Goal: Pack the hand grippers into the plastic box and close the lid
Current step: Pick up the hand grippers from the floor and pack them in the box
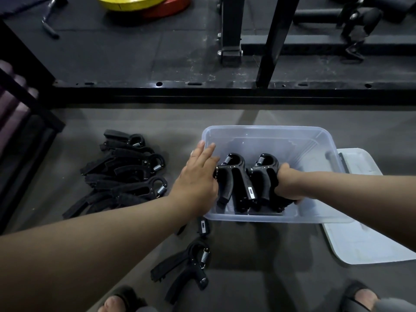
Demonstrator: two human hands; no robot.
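Observation:
A clear plastic box [267, 134] stands on the grey floor with two black hand grippers inside, side by side, heads up. My left hand [198, 176] lies with straight fingers against the left hand gripper [234, 176] at the box's left wall. My right hand [287, 185] is curled round the right hand gripper [263, 174]; its fingers are hidden behind the handles. The box's pale lid [360, 233] lies flat on the floor to the right, partly under the box. A pile of several black hand grippers [126, 172] lies to the left.
One more hand gripper [191, 266] lies on the floor in front of the box, near my sandalled feet [121, 298]. A black steel rack frame [225, 95] crosses behind the box. Yellow and red weight plates [139, 5] lie far back.

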